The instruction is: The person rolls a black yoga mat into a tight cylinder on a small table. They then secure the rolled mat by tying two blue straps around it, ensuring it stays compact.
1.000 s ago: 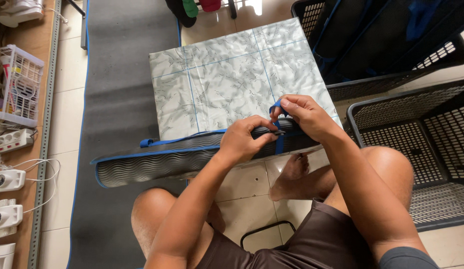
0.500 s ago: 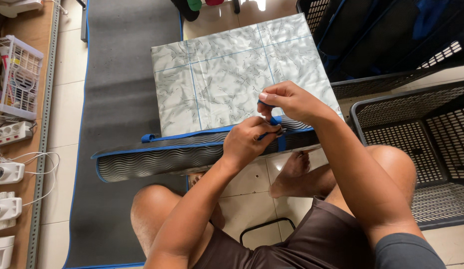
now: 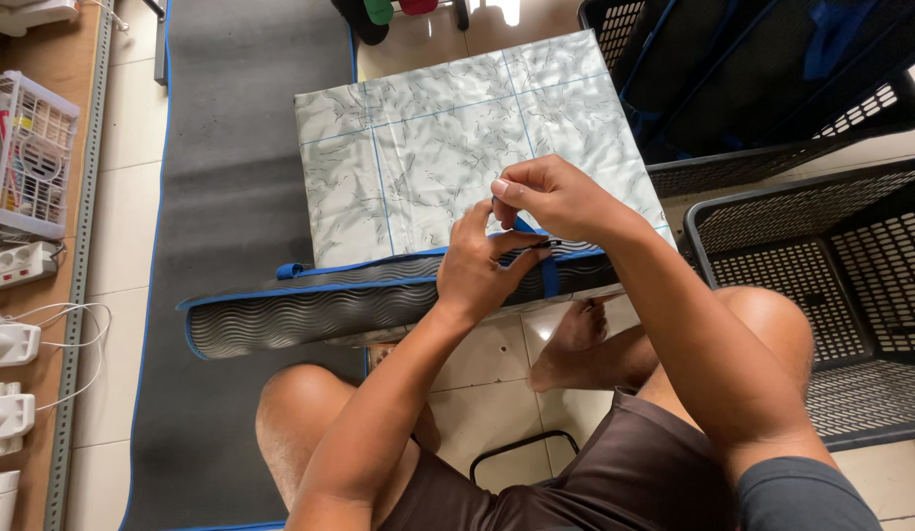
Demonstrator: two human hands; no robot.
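Left hand [image 3: 482, 270] is pinning the folded grey wavy mat bag [image 3: 379, 305] at its near blue-trimmed edge on the floor to steady it, while right hand [image 3: 556, 197] fingers are pinching the blue strap [image 3: 548, 270] upward, taut.

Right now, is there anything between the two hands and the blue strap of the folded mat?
Nothing visible. The right hand pinches the blue strap from above, and the left hand presses on the folded mat at the same spot. Both touch it directly; no other object lies between.
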